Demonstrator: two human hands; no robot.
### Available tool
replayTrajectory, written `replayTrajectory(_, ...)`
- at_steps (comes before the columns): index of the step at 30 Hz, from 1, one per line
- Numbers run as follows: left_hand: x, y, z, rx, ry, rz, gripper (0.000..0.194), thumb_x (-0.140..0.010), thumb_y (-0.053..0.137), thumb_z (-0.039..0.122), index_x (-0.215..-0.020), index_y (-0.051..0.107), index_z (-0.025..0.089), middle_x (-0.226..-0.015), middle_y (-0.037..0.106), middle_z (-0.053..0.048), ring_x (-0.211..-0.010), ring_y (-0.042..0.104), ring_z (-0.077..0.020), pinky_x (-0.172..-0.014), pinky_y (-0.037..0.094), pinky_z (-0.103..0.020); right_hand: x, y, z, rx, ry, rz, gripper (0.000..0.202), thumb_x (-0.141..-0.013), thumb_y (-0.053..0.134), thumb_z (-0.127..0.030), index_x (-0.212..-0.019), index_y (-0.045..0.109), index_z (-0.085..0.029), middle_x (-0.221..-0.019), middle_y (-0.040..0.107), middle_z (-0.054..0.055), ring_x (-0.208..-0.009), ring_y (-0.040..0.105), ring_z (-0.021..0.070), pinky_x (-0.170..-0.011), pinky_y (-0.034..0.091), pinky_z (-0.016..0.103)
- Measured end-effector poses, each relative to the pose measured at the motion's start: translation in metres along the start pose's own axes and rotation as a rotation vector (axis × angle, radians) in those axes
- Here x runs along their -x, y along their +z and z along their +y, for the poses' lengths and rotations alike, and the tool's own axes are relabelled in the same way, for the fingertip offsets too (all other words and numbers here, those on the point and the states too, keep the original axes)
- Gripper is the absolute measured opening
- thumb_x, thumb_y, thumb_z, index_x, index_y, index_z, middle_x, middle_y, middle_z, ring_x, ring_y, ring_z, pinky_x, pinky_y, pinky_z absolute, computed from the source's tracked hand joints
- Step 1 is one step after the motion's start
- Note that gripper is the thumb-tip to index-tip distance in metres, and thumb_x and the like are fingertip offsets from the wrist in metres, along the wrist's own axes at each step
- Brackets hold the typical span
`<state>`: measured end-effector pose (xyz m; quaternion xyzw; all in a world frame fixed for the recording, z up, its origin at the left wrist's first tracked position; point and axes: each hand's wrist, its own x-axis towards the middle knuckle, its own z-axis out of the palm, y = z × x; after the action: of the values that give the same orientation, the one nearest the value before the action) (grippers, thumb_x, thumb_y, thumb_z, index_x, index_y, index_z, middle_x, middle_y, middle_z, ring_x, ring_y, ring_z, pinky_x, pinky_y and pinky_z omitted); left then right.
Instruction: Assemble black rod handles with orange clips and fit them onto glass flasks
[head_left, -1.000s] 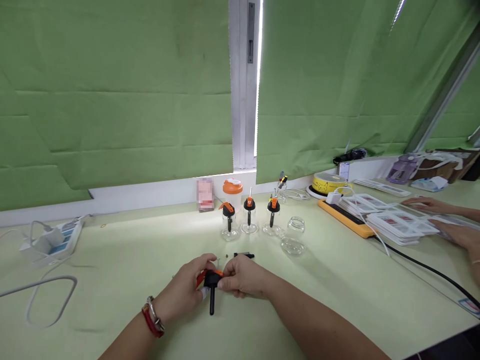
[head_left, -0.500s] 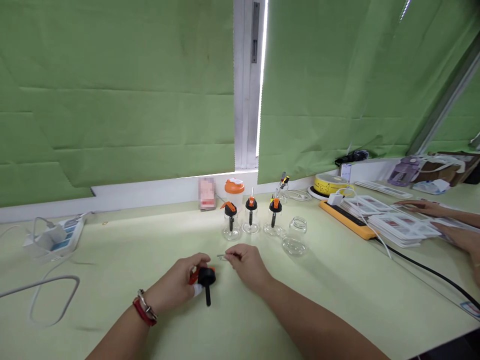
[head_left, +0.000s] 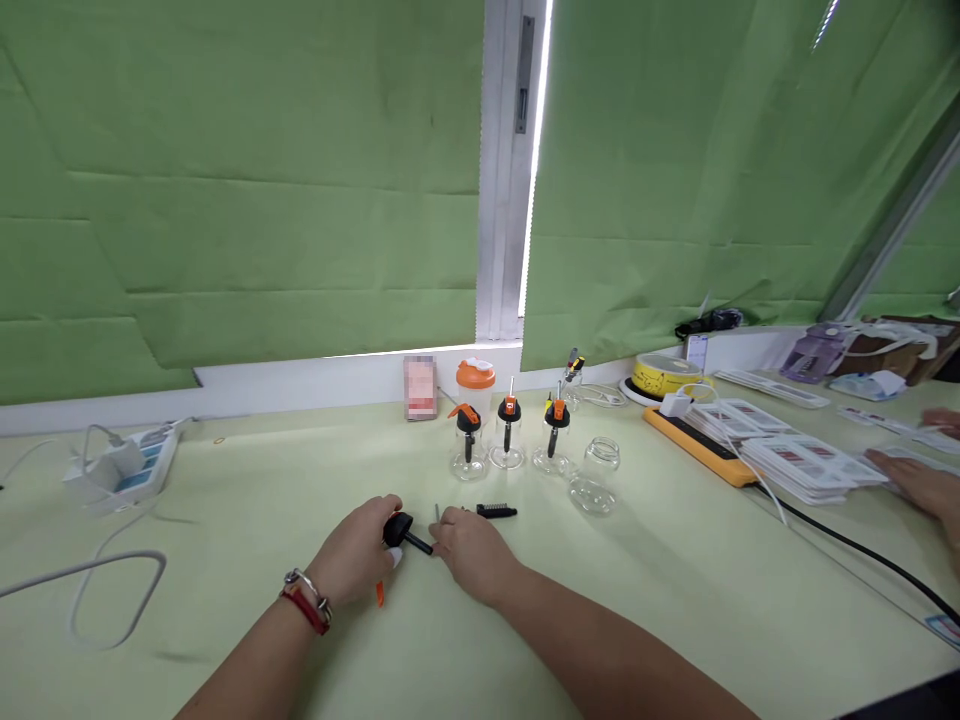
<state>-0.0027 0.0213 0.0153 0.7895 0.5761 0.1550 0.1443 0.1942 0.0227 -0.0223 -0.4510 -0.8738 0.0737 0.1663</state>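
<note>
My left hand (head_left: 360, 555) is closed around a black bottle lid (head_left: 397, 528) with an orange flap (head_left: 380, 594) hanging below. A black stem (head_left: 417, 543) points from the lid toward my right hand (head_left: 472, 555). The fingers of that hand are bent and pressed together near the stem's tip, and what they hold is hidden. A thin grey rod (head_left: 437, 512) shows just above the fingertips. Behind my right hand a small black ridged piece (head_left: 496, 510) lies on the table. Further back stand several small clear jars, one of them a lidless jar (head_left: 600, 470).
A lidded jar (head_left: 468, 455) stands before an orange-topped shaker (head_left: 475, 378). On the right are an orange power strip (head_left: 697, 450), stacked cards (head_left: 814, 465) and another person's hand (head_left: 919, 482). A white power strip (head_left: 146, 465) and looping cable (head_left: 159, 575) lie left.
The lid has turned so its stem points right instead of down. My right hand has moved slightly left and down toward the stem, and the black ridged piece now shows behind it.
</note>
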Motion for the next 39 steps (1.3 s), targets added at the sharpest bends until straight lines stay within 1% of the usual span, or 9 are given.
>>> replayTrajectory(6, 0.002, 0.002, 0.007, 0.02, 0.07, 0.011, 0.038, -0.063, 0.05, 0.01, -0.099, 0.054, 0.022, -0.091, 0.059, -0.003, -0.08, 0.057, -0.0204, -0.067, 0.042, -0.029, 0.008, -0.006, -0.007, -0.216, 0.014, 0.123, 0.026, -0.094, 0.036, -0.02, -0.104, 0.06, -0.017, -0.091, 0.064, 0.006, -0.084, 0.059, 0.0164, -0.074, 0.04, 0.025)
replayTrajectory(10, 0.003, 0.004, 0.014, 0.077, 0.115, 0.019, 0.036, -0.066, 0.049, 0.012, -0.1, 0.055, 0.023, -0.089, 0.058, -0.002, -0.075, 0.056, -0.0191, -0.066, 0.043, -0.029, 0.009, -0.009, -0.012, -0.266, 0.02, 0.068, 0.02, -0.09, 0.043, -0.023, -0.086, 0.062, -0.018, -0.077, 0.064, 0.004, -0.073, 0.058, 0.0166, -0.064, 0.039, 0.024)
replayTrajectory(12, 0.002, 0.004, 0.015, 0.107, 0.113, 0.021, 0.037, -0.068, 0.048, 0.013, -0.103, 0.055, 0.024, -0.091, 0.058, -0.003, -0.076, 0.057, -0.0192, -0.067, 0.044, -0.029, 0.008, -0.01, -0.012, -0.272, 0.036, 0.095, 0.02, -0.088, 0.042, -0.019, -0.082, 0.061, -0.018, -0.075, 0.064, 0.003, -0.072, 0.058, 0.016, -0.063, 0.038, 0.023)
replayTrajectory(19, -0.002, 0.001, 0.008, 0.023, -0.068, -0.003, 0.028, -0.074, 0.045, 0.014, -0.097, 0.058, 0.022, -0.093, 0.061, -0.004, -0.083, 0.058, -0.0197, -0.073, 0.043, -0.029, 0.004, -0.021, 0.007, -0.306, 0.206, 0.349, 0.024, -0.089, 0.042, -0.019, -0.094, 0.065, -0.018, -0.082, 0.067, 0.006, -0.075, 0.061, 0.0175, -0.068, 0.041, 0.025)
replayTrajectory(25, -0.011, 0.003, -0.004, -0.082, -0.23, 0.012, 0.017, -0.072, 0.046, 0.011, -0.083, 0.056, 0.018, -0.084, 0.061, -0.008, -0.073, 0.058, -0.0224, -0.061, 0.04, -0.03, 0.007, -0.033, 0.024, -0.322, 0.297, 0.554, 0.025, -0.089, 0.042, -0.022, -0.099, 0.065, -0.017, -0.082, 0.067, 0.006, -0.074, 0.061, 0.0186, -0.067, 0.045, 0.026)
replayTrajectory(30, -0.017, 0.007, -0.009, -0.107, -0.292, 0.063, 0.01, -0.076, 0.046, 0.018, -0.081, 0.055, 0.017, -0.087, 0.061, -0.01, -0.074, 0.059, -0.0226, -0.061, 0.04, -0.029, 0.009, -0.032, 0.023, -0.305, 0.221, 0.607, 0.026, -0.089, 0.043, -0.021, -0.103, 0.064, -0.016, -0.083, 0.067, 0.007, -0.077, 0.062, 0.019, -0.071, 0.047, 0.028)
replayTrajectory(35, -0.012, 0.001, -0.004, -0.08, -0.29, 0.149, 0.028, -0.085, 0.04, 0.032, -0.1, 0.056, 0.015, -0.095, 0.06, -0.011, -0.077, 0.06, -0.0237, -0.064, 0.043, -0.032, 0.01, -0.028, 0.017, -0.227, 0.124, 0.653, 0.025, -0.09, 0.042, -0.02, -0.104, 0.062, -0.015, -0.079, 0.065, 0.007, -0.071, 0.06, 0.0182, -0.066, 0.046, 0.027)
replayTrajectory(37, -0.007, -0.004, 0.002, -0.032, -0.233, 0.217, 0.038, -0.089, 0.032, 0.038, -0.114, 0.05, 0.016, -0.098, 0.06, -0.009, -0.078, 0.059, -0.0214, -0.067, 0.045, -0.032, 0.011, -0.028, 0.013, -0.194, 0.074, 0.677, 0.025, -0.091, 0.041, -0.02, -0.104, 0.061, -0.014, -0.078, 0.065, 0.007, -0.07, 0.06, 0.0181, -0.064, 0.046, 0.028)
replayTrajectory(39, 0.0, -0.009, 0.011, 0.097, -0.072, 0.275, 0.041, -0.09, 0.032, 0.042, -0.121, 0.046, 0.019, -0.097, 0.06, -0.005, -0.075, 0.059, -0.0186, -0.069, 0.046, -0.03, 0.013, -0.027, 0.007, -0.167, 0.001, 0.693, 0.025, -0.091, 0.04, -0.02, -0.106, 0.06, -0.013, -0.08, 0.066, 0.009, -0.07, 0.06, 0.0184, -0.064, 0.046, 0.028)
